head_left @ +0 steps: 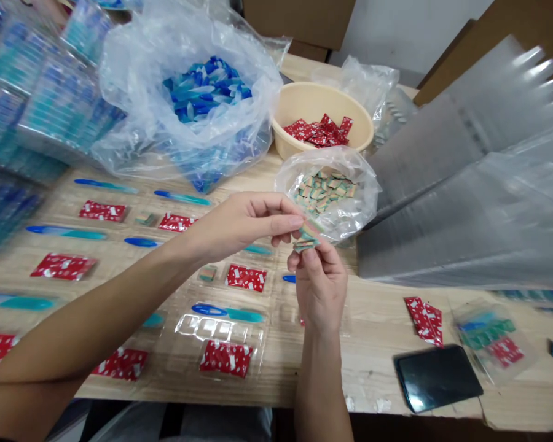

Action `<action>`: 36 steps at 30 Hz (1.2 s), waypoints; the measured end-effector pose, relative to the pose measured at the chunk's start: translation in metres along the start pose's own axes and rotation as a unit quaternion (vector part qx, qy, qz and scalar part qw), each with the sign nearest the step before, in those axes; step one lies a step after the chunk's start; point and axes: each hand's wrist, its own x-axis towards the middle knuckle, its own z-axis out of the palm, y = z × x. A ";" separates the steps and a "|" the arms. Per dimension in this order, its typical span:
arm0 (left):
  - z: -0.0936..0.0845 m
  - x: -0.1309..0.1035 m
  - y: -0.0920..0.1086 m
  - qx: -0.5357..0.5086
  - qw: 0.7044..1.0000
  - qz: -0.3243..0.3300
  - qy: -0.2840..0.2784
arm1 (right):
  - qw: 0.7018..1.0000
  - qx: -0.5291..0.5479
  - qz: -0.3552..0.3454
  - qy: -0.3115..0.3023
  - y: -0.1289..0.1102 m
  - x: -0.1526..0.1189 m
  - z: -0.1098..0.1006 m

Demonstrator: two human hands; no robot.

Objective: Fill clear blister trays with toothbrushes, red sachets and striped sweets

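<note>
My right hand pinches a small stack of green-and-beige striped square pieces between thumb and fingers. From the left, my left hand reaches in with thumb and forefinger closed at the stack's upper edge; what exactly lies between those fingertips is partly hidden. Just behind both hands, a clear plastic bag holds many more of these pieces. Below my left forearm lie clear plastic trays with blue-teal pen-shaped items and red dotted packets. A striped piece sits in one tray.
A large bag of blue pieces and a cream bowl of red packets stand behind. Filled packs are stacked at left, clear plastic trays at right. A phone, loose packets and a filled pack lie front right.
</note>
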 end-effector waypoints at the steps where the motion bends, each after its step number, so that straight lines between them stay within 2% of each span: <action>1: 0.000 0.000 0.001 0.006 1.000 0.001 0.009 | 1.000 0.003 0.003 0.002 0.000 0.000 0.001; 5: 0.005 -0.005 0.003 0.036 0.999 0.013 0.038 | 1.000 0.013 -0.005 0.021 0.001 0.001 0.001; 9: 0.009 -0.010 0.003 0.046 0.998 0.029 0.014 | 0.998 -0.013 -0.036 0.046 0.002 0.001 0.000; 13: 0.008 -0.011 0.000 0.054 0.998 0.031 0.008 | 0.992 -0.083 -0.078 0.054 0.003 -0.001 -0.001; 16: 0.007 -0.011 0.000 0.067 0.997 0.043 0.011 | 0.978 -0.147 -0.129 0.068 0.003 -0.004 -0.002; 22: 0.008 -0.021 0.003 0.070 0.993 0.095 0.016 | 0.930 -0.259 -0.250 0.073 -0.001 -0.011 -0.003; 30: 0.004 -0.031 0.010 0.057 0.996 0.057 0.039 | 0.945 -0.209 -0.245 0.056 -0.010 -0.018 0.008; 36: 0.008 -0.028 0.002 0.037 0.998 0.013 0.040 | 0.963 -0.182 -0.181 0.077 -0.007 -0.013 0.011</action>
